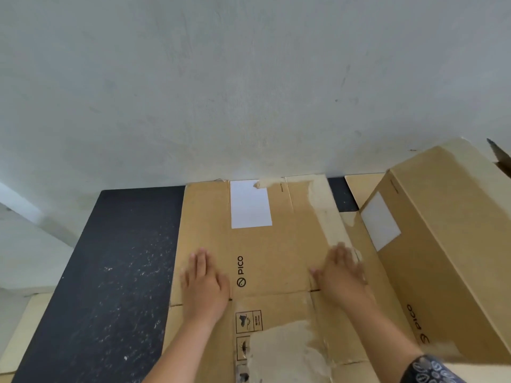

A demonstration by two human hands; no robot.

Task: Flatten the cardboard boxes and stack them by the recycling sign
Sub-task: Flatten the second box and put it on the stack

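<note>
A flattened brown cardboard box [276, 244] with a white label and PICO print lies on the dark floor against the wall. My left hand [203, 283] presses flat on its left part, fingers straight. My right hand [341, 275] presses flat near its right edge, where tape has torn the surface. An unflattened PICO box [442, 244] stands at the right, touching the flat one. No recycling sign is in view.
A pale grey wall [249, 92] rises right behind the boxes. The dark speckled floor strip [116, 272] extends to the left. Another flat cardboard piece [359, 189] shows at the back right beneath the standing box.
</note>
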